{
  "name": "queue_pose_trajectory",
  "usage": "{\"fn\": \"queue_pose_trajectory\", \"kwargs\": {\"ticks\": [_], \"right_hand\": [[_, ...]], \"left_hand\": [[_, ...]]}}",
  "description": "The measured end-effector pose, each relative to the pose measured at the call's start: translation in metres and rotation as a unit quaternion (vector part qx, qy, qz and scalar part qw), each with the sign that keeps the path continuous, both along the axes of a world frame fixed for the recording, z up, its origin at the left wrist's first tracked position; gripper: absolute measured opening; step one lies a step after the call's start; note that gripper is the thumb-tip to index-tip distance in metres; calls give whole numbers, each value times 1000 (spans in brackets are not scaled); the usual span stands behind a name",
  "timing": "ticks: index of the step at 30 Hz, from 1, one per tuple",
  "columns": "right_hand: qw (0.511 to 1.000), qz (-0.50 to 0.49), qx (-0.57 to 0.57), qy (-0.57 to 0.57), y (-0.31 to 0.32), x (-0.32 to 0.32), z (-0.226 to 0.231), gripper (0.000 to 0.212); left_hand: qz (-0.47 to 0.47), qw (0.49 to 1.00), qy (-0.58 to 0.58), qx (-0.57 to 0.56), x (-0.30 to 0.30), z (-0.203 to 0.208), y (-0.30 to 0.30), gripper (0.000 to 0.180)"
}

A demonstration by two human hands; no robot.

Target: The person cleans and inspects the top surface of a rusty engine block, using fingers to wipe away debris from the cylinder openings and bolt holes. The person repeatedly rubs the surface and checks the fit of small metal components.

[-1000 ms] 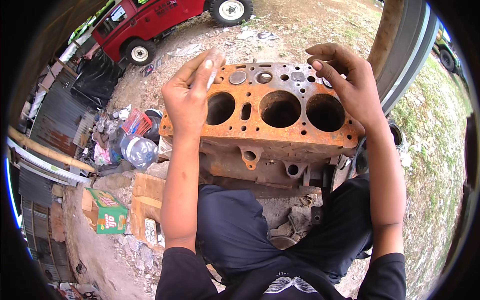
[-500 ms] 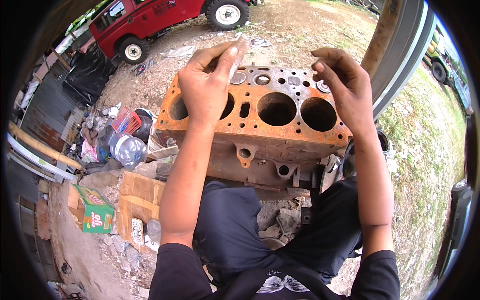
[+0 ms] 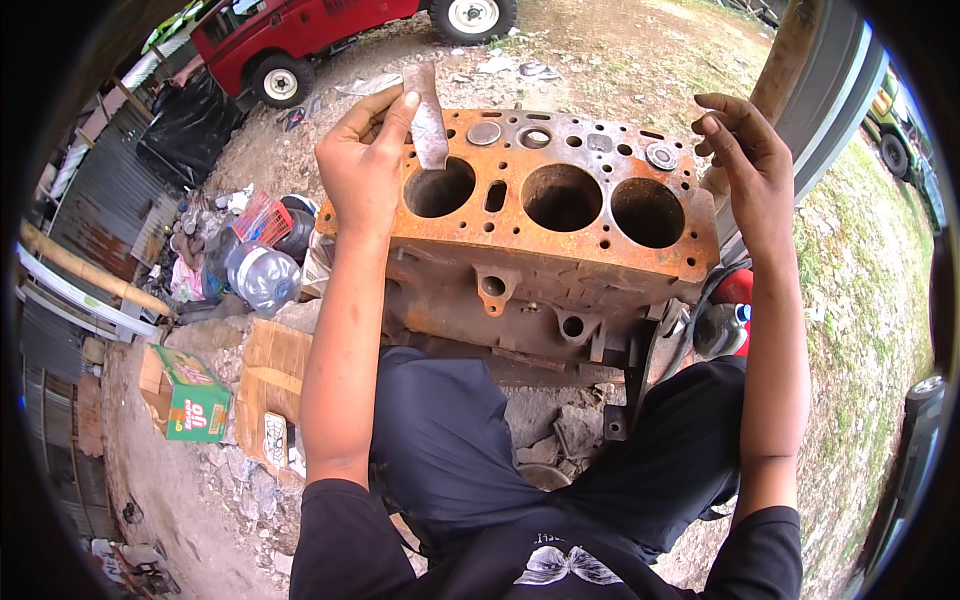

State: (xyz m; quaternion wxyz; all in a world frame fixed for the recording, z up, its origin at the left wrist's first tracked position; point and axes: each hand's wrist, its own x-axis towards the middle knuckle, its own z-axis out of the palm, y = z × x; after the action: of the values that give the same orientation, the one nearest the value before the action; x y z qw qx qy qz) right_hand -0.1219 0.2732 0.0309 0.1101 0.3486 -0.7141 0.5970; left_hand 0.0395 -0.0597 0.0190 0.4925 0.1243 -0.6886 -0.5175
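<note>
A rusty engine block (image 3: 450, 275) lies before my knees, its flat orange-brown top facing up, with large round cylinder bores and many small holes. My left hand (image 3: 362, 165) is closed, pinching a worn strip of sandpaper (image 3: 428, 125) between thumb and fingers. The strip, brown above and greyish below, hangs over the left part of the block's top. Above the block's right end I hold my right hand (image 3: 750, 170) raised, thumb and fingers apart with nothing visible between them. A round metal disc (image 3: 661, 156) sits on the top near that hand.
At the left lie a large clear plastic bottle (image 3: 262, 277), a red basket (image 3: 263, 218), a green carton (image 3: 196, 405) and flattened cardboard (image 3: 270, 370). A post (image 3: 825, 95) rises at the right. Beyond the block stands a red vehicle (image 3: 310, 30). Rubble (image 3: 575, 432) lies between my legs.
My left hand has moved left and turned the sandpaper so its broad side shows. My right hand has shifted right, away from the block's top. The view has tilted slightly.
</note>
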Motion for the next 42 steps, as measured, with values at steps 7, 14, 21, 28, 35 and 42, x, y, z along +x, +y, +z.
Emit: {"fn": "queue_pose_trajectory", "kwargs": {"ticks": [7, 14, 21, 28, 35, 42], "right_hand": [[1000, -7, 18, -23, -7, 10, 5, 33], [1000, 11, 0, -22, -7, 6, 2, 31], [1000, 16, 13, -17, -4, 4, -3, 30], [1000, -1, 28, 11, -8, 19, 0, 26], [999, -9, -30, 23, 1, 18, 9, 28], [999, -13, -45, 18, 16, 7, 0, 29]], "left_hand": [[-7, 999, 21, -30, -5, -3, -5, 28], [-56, 998, 33, 2, -13, 5, 11, 31], [-86, 995, 34, -25, -22, 0, 18, 37], [-136, 990, 16, -47, -23, 5, 36, 39], [-149, 985, -26, -87, -34, 16, 72, 36], [-140, 983, -39, -110, -54, 8, 85, 31]]}}
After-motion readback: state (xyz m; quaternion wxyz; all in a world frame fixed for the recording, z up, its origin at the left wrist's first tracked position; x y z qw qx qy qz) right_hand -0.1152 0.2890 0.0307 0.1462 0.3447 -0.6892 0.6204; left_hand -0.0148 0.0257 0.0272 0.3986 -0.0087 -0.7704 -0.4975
